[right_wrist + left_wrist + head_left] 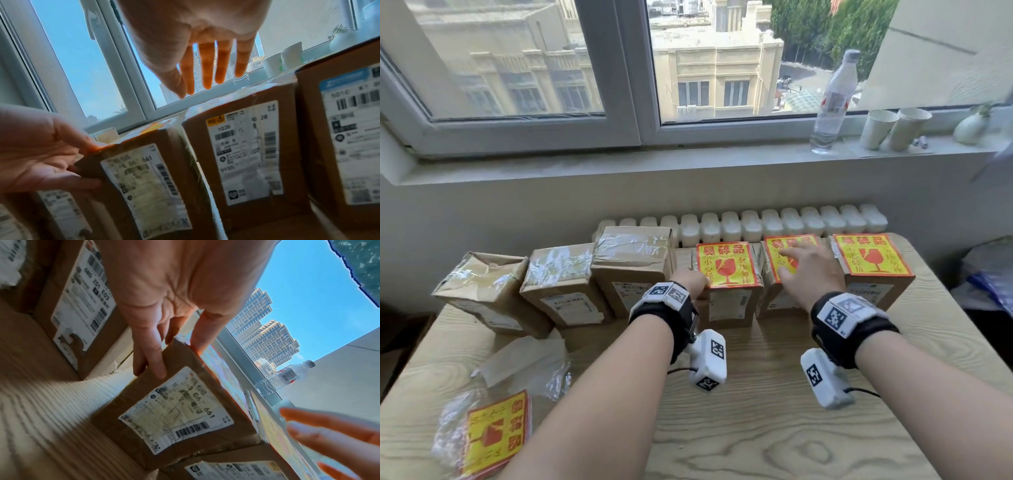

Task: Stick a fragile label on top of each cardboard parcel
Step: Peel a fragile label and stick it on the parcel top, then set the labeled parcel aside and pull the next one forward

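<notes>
Six brown cardboard parcels stand in a row across the far side of my pale wood-grain desk (756, 394), and three of them, from twelve o'clock round to two, already carry a yellow-and-red fragile label on top. My left hand (690, 282) grips the near left top corner of the fourth parcel (729, 301), thumb on its label (727, 263) and fingers (152, 352) curled against the front and side. My right hand (808, 275) lies over the label on the fifth parcel (777, 301), fingers straight and slightly spread; whether they press it or hover just above, I cannot tell. The sixth parcel (876, 291) at two o'clock looks finished. The three tape-sealed parcels (571, 284) from ten to eleven o'clock are still bare, so I judge the job half done. Spare labels in a clear plastic sleeve (496, 435) wait at eight o'clock.
</notes>
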{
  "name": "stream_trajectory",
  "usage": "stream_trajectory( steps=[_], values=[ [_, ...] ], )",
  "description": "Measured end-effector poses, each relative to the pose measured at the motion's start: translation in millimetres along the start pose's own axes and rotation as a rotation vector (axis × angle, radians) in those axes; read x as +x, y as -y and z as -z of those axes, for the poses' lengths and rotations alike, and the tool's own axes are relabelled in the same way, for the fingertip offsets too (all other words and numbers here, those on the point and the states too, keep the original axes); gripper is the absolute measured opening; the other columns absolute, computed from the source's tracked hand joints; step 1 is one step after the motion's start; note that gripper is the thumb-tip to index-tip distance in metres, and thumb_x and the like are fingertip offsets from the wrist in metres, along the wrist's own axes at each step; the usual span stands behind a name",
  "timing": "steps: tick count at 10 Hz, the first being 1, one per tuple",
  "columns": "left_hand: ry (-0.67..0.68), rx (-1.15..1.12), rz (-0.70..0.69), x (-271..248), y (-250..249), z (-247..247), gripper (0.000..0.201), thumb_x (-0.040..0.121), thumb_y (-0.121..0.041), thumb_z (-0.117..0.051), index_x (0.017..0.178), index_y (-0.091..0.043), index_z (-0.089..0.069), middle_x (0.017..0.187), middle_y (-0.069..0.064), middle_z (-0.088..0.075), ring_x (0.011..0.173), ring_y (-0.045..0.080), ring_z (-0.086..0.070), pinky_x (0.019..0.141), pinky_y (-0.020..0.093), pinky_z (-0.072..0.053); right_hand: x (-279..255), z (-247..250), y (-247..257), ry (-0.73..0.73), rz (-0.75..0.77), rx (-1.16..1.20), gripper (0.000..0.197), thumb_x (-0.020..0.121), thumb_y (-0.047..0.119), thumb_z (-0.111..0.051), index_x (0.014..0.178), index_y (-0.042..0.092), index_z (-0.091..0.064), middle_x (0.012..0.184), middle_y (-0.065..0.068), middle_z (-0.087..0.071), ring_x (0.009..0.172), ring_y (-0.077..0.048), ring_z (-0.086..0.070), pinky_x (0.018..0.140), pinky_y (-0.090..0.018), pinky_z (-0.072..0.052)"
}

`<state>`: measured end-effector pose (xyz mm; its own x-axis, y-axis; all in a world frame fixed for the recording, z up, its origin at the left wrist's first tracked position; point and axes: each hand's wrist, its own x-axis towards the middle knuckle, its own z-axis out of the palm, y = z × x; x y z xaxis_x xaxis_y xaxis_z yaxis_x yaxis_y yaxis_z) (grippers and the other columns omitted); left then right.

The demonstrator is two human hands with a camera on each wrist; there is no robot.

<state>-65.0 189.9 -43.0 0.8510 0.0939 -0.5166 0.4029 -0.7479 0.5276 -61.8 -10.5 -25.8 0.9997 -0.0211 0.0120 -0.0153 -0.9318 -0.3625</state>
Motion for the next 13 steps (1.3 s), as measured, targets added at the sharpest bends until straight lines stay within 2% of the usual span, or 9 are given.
stream_trajectory(
  steps=[1, 2, 3, 5, 7, 9, 10, 12, 13],
  values=[
    [-0.064, -0.466, 0.097, -7, -8, -1, 0.037, 0.094, -0.001, -0.05, 0.131, 0.004, -0.051, 0.133, 0.021, -0.056, 0.094, 0.024, -0.061, 0.051, 0.016, -0.05, 1, -6, -7, 0.077, -0.017, -0.011, 0.042, 0.091, 0.031, -0.057, 0.133, 0.028, -0.055, 0.15, 0.006, -0.04, 0.139, -0.02, -0.032, 0.117, -0.041, -0.025],
    [-0.049, -0.588, 0.145, 3, -6, -4, 0.038, 0.092, 0.0, -0.053, 0.13, 0.005, -0.051, 0.128, 0.022, -0.059, 0.075, 0.018, -0.058, 0.051, 0.02, -0.053, 1, -10, -9, 0.077, -0.006, -0.022, 0.041, 0.092, 0.029, -0.057, 0.133, 0.028, -0.054, 0.151, 0.006, -0.038, 0.139, -0.02, -0.032, 0.117, -0.041, -0.026],
    [-0.012, -0.624, 0.193, 6, -3, -2, 0.036, 0.092, -0.006, -0.058, 0.127, -0.002, -0.052, 0.117, 0.019, -0.063, 0.098, 0.029, -0.066, 0.084, 0.045, -0.058, 1, -7, -8, 0.088, -0.014, -0.022, 0.041, 0.092, 0.028, -0.057, 0.133, 0.029, -0.054, 0.151, 0.006, -0.038, 0.139, -0.02, -0.033, 0.116, -0.041, -0.026],
    [-0.036, -0.446, 0.146, -1, -1, 5, 0.041, 0.092, -0.02, -0.06, 0.128, -0.003, -0.052, 0.123, 0.015, -0.06, 0.112, 0.03, -0.06, 0.096, 0.044, -0.052, -7, 2, 2, 0.153, -0.013, 0.016, 0.041, 0.093, 0.026, -0.055, 0.134, 0.029, -0.053, 0.152, 0.004, -0.036, 0.139, -0.019, -0.035, 0.113, -0.037, -0.029],
    [-0.058, -0.448, 0.1, -29, 0, 7, 0.04, 0.093, -0.018, -0.058, 0.131, -0.007, -0.052, 0.128, 0.019, -0.058, 0.115, 0.033, -0.06, 0.101, 0.046, -0.048, -29, 15, 17, 0.139, 0.079, 0.066, 0.036, 0.092, 0.025, -0.055, 0.128, 0.024, -0.057, 0.142, 0.002, -0.048, 0.131, -0.018, -0.043, 0.109, -0.036, -0.035],
    [-0.09, -0.486, 0.079, -69, 16, 8, 0.047, 0.093, -0.009, -0.057, 0.139, -0.008, -0.046, 0.131, 0.016, -0.057, 0.125, 0.036, -0.053, 0.1, 0.046, -0.049, -61, 23, 32, 0.141, 0.135, 0.109, 0.03, 0.093, 0.025, -0.055, 0.122, 0.026, -0.062, 0.133, 0.0, -0.055, 0.113, -0.019, -0.055, 0.092, -0.031, -0.046],
    [-0.146, -0.483, 0.041, -86, 33, 9, 0.039, 0.092, -0.009, -0.058, 0.131, -0.011, -0.055, 0.128, 0.01, -0.059, 0.117, 0.028, -0.058, 0.091, 0.038, -0.053, -77, 19, 41, 0.166, 0.18, 0.118, 0.03, 0.092, 0.024, -0.055, 0.121, 0.025, -0.062, 0.128, 0.0, -0.059, 0.114, -0.018, -0.055, 0.093, -0.032, -0.045],
    [-0.357, -0.44, 0.023, -113, 76, 21, 0.031, 0.083, -0.008, -0.056, 0.107, -0.023, -0.069, 0.106, 0.002, -0.069, 0.099, 0.02, -0.064, 0.092, 0.035, -0.054, -98, 3, 66, 0.208, 0.255, 0.162, 0.027, 0.091, 0.022, -0.056, 0.117, 0.024, -0.065, 0.122, 0.001, -0.062, 0.094, -0.013, -0.056, 0.083, -0.025, -0.045],
    [-0.425, -0.455, 0.048, -116, 93, 35, 0.029, 0.084, -0.007, -0.054, 0.101, -0.025, -0.067, 0.11, 0.003, -0.068, 0.103, 0.023, -0.063, 0.088, 0.031, -0.054, -98, -2, 83, 0.217, 0.273, 0.173, 0.028, 0.09, 0.02, -0.055, 0.116, 0.022, -0.067, 0.12, 0.001, -0.065, 0.108, -0.017, -0.059, 0.093, -0.03, -0.047]
  ],
)
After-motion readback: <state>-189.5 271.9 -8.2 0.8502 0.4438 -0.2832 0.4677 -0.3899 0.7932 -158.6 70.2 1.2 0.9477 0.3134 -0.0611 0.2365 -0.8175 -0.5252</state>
